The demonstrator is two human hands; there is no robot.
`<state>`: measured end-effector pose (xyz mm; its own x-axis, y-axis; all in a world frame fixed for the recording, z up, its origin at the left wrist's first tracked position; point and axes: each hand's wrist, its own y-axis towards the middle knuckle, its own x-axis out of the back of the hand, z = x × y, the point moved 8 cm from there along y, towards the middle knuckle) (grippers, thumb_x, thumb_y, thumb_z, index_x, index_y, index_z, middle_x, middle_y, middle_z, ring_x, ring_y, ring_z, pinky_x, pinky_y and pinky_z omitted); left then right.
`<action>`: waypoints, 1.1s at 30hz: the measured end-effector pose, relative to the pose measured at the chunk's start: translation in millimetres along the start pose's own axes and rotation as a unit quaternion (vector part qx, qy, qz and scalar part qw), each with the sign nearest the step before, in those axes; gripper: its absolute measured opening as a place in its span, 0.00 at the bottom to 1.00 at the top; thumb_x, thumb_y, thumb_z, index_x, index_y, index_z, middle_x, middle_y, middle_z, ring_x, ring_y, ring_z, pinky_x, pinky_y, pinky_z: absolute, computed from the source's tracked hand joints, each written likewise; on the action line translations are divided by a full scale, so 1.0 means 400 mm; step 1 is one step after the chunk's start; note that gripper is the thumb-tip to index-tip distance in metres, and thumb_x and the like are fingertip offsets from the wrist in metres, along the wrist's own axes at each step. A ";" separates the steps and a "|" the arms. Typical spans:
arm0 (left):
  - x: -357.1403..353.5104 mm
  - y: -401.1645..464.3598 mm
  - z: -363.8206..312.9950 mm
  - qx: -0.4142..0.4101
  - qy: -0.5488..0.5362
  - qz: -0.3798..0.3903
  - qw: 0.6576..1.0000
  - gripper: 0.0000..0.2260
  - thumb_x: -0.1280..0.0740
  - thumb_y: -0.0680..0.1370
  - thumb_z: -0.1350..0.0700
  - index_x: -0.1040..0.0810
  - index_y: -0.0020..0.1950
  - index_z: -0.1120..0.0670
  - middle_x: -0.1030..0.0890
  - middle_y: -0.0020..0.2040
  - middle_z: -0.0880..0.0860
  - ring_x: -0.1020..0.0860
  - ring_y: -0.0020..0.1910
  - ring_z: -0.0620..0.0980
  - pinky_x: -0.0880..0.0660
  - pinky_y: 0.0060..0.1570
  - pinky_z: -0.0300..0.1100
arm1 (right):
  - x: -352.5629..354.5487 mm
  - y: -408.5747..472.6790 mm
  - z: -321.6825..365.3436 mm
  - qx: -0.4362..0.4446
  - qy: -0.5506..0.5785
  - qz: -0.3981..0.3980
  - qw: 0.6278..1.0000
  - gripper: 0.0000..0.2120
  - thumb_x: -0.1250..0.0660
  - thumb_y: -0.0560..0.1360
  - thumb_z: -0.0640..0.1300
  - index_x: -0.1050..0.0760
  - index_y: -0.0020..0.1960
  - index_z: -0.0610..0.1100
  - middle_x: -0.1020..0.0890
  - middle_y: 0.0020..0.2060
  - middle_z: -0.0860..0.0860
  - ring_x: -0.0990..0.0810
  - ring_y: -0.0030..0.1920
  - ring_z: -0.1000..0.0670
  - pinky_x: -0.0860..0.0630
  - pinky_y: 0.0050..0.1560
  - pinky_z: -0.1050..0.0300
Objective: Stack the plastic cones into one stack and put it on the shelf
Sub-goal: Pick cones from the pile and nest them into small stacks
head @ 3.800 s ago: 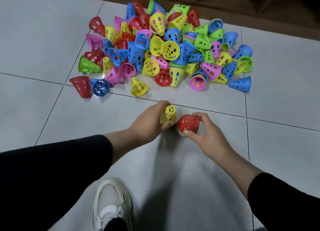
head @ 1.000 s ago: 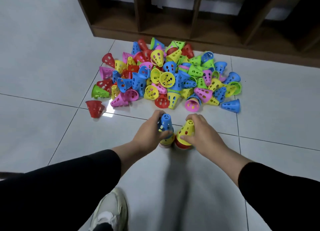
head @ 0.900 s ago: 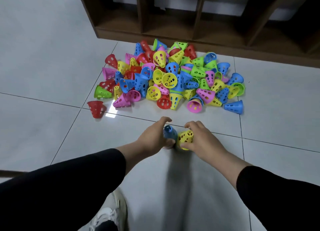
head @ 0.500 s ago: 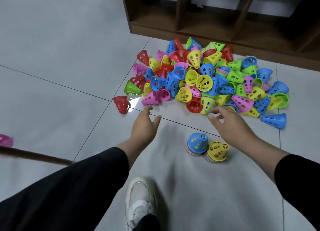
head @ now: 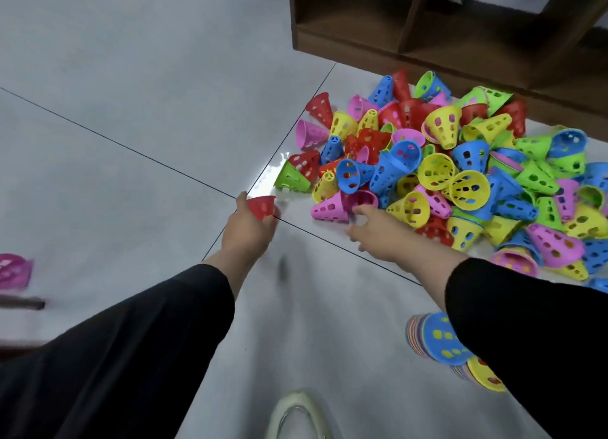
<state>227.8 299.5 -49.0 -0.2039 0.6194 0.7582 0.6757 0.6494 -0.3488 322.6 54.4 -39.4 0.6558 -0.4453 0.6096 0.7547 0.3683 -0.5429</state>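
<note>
A big heap of perforated plastic cones (head: 460, 172) in red, yellow, blue, green and pink lies on the tiled floor before a dark wooden shelf (head: 427, 27). My left hand (head: 246, 228) grips a lone red cone (head: 261, 206) at the heap's left edge. My right hand (head: 378, 231) reaches with straight fingers toward a pink cone (head: 330, 205) lying on its side, fingertips close beside it. Two short stacks stand at lower right, one topped blue (head: 434, 340), one topped yellow (head: 483, 374), partly hidden by my right sleeve.
A white shoe (head: 296, 415) shows at the bottom centre. At the far left lie a stray pink cone (head: 13, 271) and a dark stick (head: 23, 303). Grey floor tiles spread to the left of the heap.
Both hands left the two stacks and reached forward to the heap. My left hand has taken hold of the lone red cone; the right moved left to the pink cone. The view swung left.
</note>
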 end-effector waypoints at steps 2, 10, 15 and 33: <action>-0.012 0.035 -0.008 0.003 0.011 0.006 1.000 0.32 0.36 0.78 0.49 0.46 0.79 0.50 0.23 0.64 0.60 0.24 0.59 0.62 0.27 0.51 0.48 | -0.024 0.039 -0.007 -0.028 0.050 -0.004 0.998 0.21 0.36 0.79 0.50 0.35 0.71 0.48 0.20 0.55 0.44 0.19 0.54 0.42 0.22 0.53 0.48; -0.060 0.103 -0.017 0.000 0.043 0.025 0.999 0.14 0.37 0.79 0.48 0.30 0.60 0.55 0.20 0.54 0.57 0.25 0.47 0.57 0.31 0.44 0.45 | -0.122 0.112 -0.046 -0.126 0.243 0.004 0.962 0.08 0.39 0.81 0.49 0.28 0.58 0.49 0.24 0.47 0.47 0.25 0.46 0.45 0.21 0.47 0.48; -0.074 0.082 -0.031 -0.038 0.063 -0.007 0.997 0.17 0.37 0.79 0.40 0.29 0.49 0.54 0.22 0.41 0.51 0.26 0.40 0.54 0.34 0.38 0.45 | -0.096 0.113 -0.051 -0.116 0.234 -0.041 0.965 0.11 0.41 0.82 0.47 0.26 0.59 0.43 0.24 0.43 0.48 0.24 0.47 0.45 0.21 0.58 0.43; -0.133 -0.289 -0.306 -0.120 -0.370 0.235 0.891 0.19 0.24 0.69 0.49 0.29 0.51 0.54 0.20 0.52 0.65 0.19 0.47 0.65 0.22 0.50 0.66 | 0.221 -0.275 -0.082 0.006 0.375 -0.049 0.926 0.08 0.40 0.82 0.45 0.25 0.46 0.46 0.27 0.44 0.46 0.25 0.45 0.48 0.19 0.50 0.34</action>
<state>247.2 137.5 18.5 -0.2089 0.9770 -0.0427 0.9237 0.1828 -0.3368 297.0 -51.9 55.1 0.3911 -0.9167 0.0819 0.8130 0.3024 -0.4975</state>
